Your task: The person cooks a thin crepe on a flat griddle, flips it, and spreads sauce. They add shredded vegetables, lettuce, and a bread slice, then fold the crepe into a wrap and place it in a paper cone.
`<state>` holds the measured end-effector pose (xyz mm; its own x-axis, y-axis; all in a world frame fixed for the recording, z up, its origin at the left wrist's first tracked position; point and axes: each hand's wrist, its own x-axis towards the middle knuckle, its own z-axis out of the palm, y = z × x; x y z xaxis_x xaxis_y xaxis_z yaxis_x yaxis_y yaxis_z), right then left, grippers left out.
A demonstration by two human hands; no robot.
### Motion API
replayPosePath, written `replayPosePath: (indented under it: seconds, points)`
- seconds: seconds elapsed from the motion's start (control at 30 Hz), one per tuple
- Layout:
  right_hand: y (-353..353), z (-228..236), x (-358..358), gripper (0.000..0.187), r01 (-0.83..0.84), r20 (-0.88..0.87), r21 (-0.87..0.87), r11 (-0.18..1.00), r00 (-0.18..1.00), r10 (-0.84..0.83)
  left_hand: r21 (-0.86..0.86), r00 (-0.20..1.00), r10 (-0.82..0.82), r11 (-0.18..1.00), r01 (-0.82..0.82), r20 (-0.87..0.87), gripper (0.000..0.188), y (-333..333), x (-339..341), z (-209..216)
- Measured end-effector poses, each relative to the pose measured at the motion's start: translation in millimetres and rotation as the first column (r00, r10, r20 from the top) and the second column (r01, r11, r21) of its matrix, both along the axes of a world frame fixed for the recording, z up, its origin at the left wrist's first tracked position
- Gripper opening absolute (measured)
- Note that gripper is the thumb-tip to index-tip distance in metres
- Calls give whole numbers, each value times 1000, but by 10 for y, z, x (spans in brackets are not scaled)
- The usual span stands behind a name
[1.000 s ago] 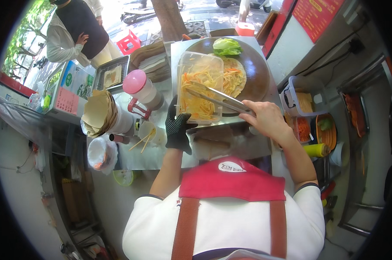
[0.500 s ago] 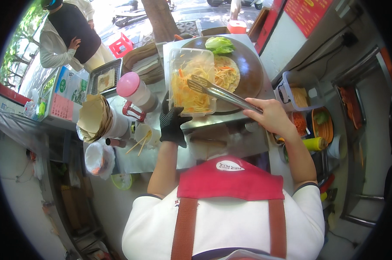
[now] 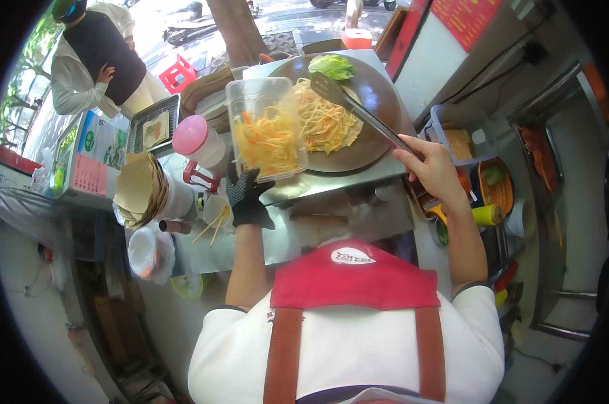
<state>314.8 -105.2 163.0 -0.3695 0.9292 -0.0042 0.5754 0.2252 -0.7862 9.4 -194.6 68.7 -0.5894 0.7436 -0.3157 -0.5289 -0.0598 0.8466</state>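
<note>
Swinging the tongs [image 3: 362,113] away from the container, we now have their head over the far edge of the flatbread [image 3: 348,139], where half a second ago it was above the container. Our bare right hand [image 3: 436,168] is closed around the tongs' handle; we cannot tell whether the tips touch the food.

Our gloved left hand [image 3: 249,200] grips the near left edge of the clear container [image 3: 250,95], which holds pale and orange shreds [image 3: 271,140] gathered mostly toward its near end. Relative to the griddle [image 3: 375,86], the container has shifted left, so it covers less of the flatbread than before.

The flatbread lies on the round griddle with shreds spread over much of it, and the lettuce [image 3: 331,66] sits just beyond it. We judge that the work has moved from the container to the flatbread. The pink-lidded jar [image 3: 210,149] stands on the counter [image 3: 274,242], left of the container.
</note>
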Motion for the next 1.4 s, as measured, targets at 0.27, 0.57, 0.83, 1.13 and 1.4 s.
replayPosePath:
  seconds: [0.27,0.57,0.83,1.13,1.4]
  points:
    - [223,-623,-74,43,25,427,321,947,888,-168,60,992,54,997,-47,-116,66,-136,-213,-66]
    - [70,-842,-236,42,-60,456,299,952,886,-87,9,990,17,1000,-16,-140,61,-136,-443,-263]
    - [-664,-511,174,47,124,100,450,884,977,-188,-172,947,-279,952,252,-159,46,17,-126,5]
    - [-2068,-19,1639,53,532,-52,344,774,833,-550,-81,325,-913,314,946,249,48,210,2078,743]
    - [-3500,-107,2924,43,970,-745,24,243,180,-643,163,-437,-839,-406,899,324,39,44,5354,685]
